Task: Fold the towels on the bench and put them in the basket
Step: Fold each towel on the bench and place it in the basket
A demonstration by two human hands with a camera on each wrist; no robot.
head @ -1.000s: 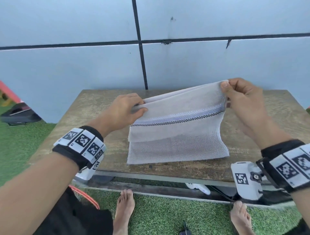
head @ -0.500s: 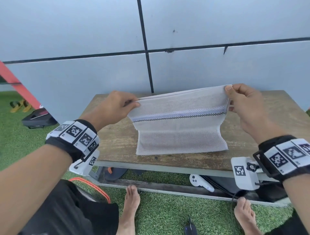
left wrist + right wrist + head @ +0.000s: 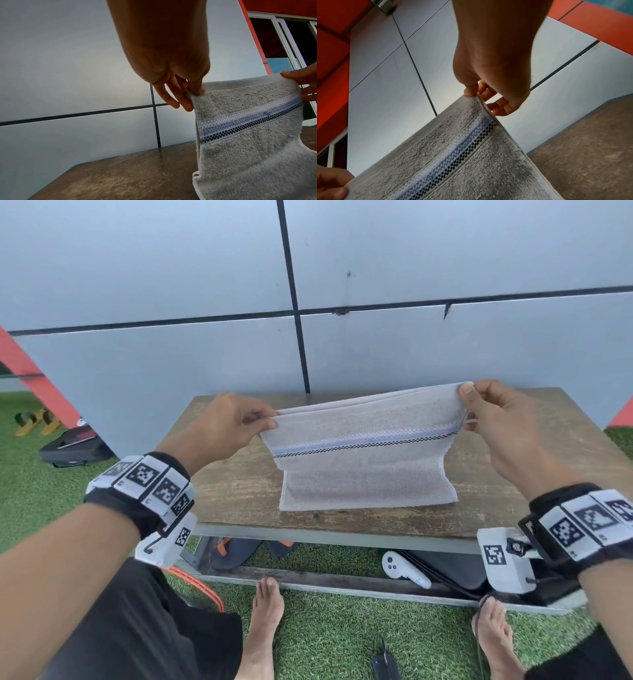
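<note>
A grey towel [image 3: 366, 453] with a white, blue and black checked stripe is held up over the wooden bench [image 3: 236, 484]. Its lower part lies flat on the bench near the front edge. My left hand [image 3: 236, 426] pinches the towel's upper left corner between thumb and fingers. My right hand [image 3: 493, 412] pinches the upper right corner. In the left wrist view the thumb [image 3: 197, 86] presses the towel [image 3: 248, 135] corner. The right wrist view shows my thumb [image 3: 471, 90] on the towel [image 3: 462, 155] edge. No basket is plainly in view.
A grey panelled wall [image 3: 205, 285] rises right behind the bench. Under the bench lie a white controller [image 3: 400, 570] and dark gear. An orange hoop [image 3: 202, 587] shows by my left knee. My bare feet [image 3: 267, 611] stand on green turf. A dark bag [image 3: 73, 445] sits at the left.
Both hands have lifted the towel's upper edge higher and pulled it straighter. The head view has tilted up a little, showing more wall.
</note>
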